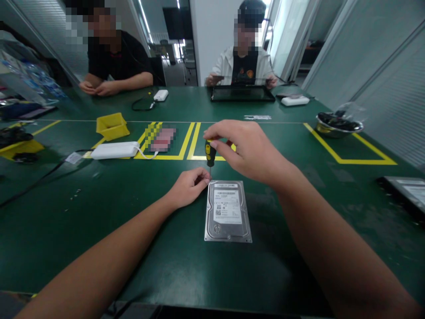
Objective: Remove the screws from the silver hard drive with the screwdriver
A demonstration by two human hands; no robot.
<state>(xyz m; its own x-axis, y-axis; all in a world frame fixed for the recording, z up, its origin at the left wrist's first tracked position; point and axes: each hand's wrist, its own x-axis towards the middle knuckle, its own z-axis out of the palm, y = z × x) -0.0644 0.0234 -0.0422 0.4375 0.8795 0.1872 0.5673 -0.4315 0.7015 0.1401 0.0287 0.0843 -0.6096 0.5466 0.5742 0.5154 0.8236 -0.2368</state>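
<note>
A silver hard drive lies flat on the green table, its white label facing up. My right hand grips the handle of a black and yellow screwdriver, held upright with its shaft pointing down at the drive's far left corner. Beside that corner, my left hand has its thumb and fingers pinched together around the screwdriver's tip. Whether a screw sits between those fingertips is too small to make out.
A white power bank with a cable and a yellow bin stand at the left. To the right are a metal bowl of dark parts and another drive-like device. Two people sit across the table, one holding a dark panel.
</note>
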